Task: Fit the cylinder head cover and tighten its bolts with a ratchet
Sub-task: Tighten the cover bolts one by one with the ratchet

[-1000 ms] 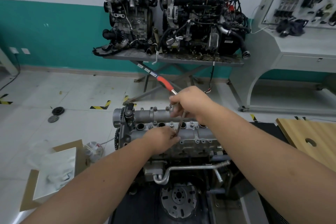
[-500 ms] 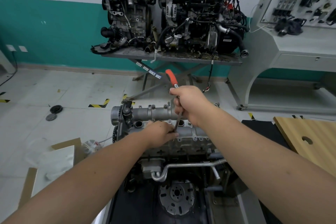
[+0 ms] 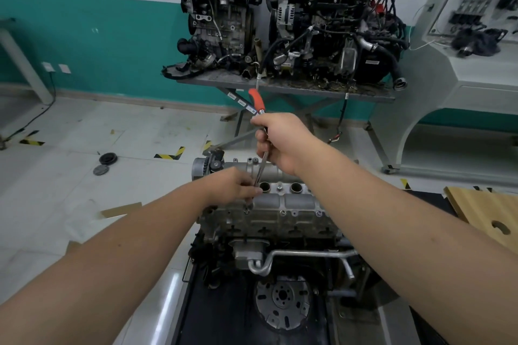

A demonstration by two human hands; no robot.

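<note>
Ratchet [image 3: 260,145] handle has swung from leaning left to nearly upright over the cylinder head cover [image 3: 283,199]. Head view: right hand [image 3: 283,143] is clenched round the shaft below the red grip for leverage; left hand [image 3: 238,186] pinches the socket end, steadying it on a bolt near the cover's left end. Cover sits on the engine, front bolts [image 3: 283,213] seated along its near edge.

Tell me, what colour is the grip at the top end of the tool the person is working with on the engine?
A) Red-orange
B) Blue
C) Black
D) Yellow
A: the ratchet held in the right hand ends in a red-orange grip sticking up above the fingers, while the left hand steadies its lower end at the cylinder head cover.
</note>
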